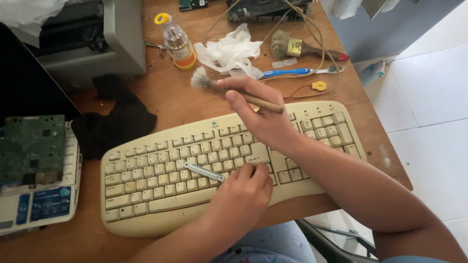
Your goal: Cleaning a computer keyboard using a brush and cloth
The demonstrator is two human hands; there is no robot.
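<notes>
- Green circuit board (30, 148) lies at the desk's left edge on a white device (39, 202) that carries a blue rectangular label on its front face.
- Black cloth (114, 119) sits crumpled behind the keyboard's left end, with a grey machine (92, 41) at the back-left corner of the wooden desk (161, 100).
- Cream keyboard (161, 182) runs along the front edge, its long axis left to right and tilted up toward the right.
- Small clear bottle (178, 43) with a yellow ring cap and an orange base stands near the back edge, beside crumpled white tissue (229, 51).
- Left hand (243, 192) is closed on a thin silver metal tool (204, 171), which lies flat on the middle keys pointing up-left from the fingers; this hand is nearer the keys.
- Right hand (261, 109) grips a wooden-handled brush (234, 90) above the keyboard's back rim, bristles pointing left, handle pointing right, clear of the keys.
- Blue-and-white toothbrush (287, 73) lies behind it, then a wider paintbrush (304, 48) with a red handle end near the back-right corner.
- Small yellow part (319, 86) on a thin red wire sits just behind the keyboard's right end.
</notes>
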